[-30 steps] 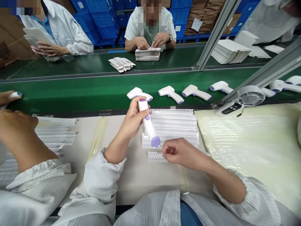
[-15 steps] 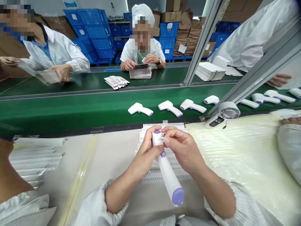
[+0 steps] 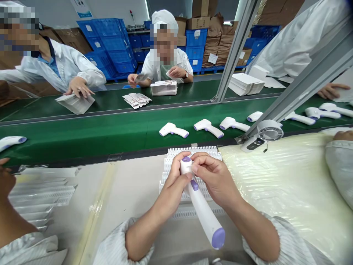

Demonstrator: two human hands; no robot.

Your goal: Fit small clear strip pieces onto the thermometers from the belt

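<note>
My left hand (image 3: 174, 184) is wrapped round the head end of a white and purple handheld thermometer (image 3: 201, 206). Its purple-capped handle points down toward me. My right hand (image 3: 213, 176) pinches the top of the same thermometer from the right, fingertips pressed on its side near the purple tip. Under both hands lie stacked white toothed plastic strips (image 3: 193, 152) on the beige worktable (image 3: 132, 191).
Several more thermometers (image 3: 174, 130) lie in a row on the green conveyor belt (image 3: 82, 134). A small fan device (image 3: 261, 134) sits at the belt edge by a slanted metal post. Padded plastic sheet (image 3: 275, 176) covers the table's right. Co-workers handle paper stacks across and beside me.
My right hand rose from the strips to the thermometer's top and now pinches it. The thermometer tilted with its handle toward me. The view lifted; belt thermometers shifted right.
</note>
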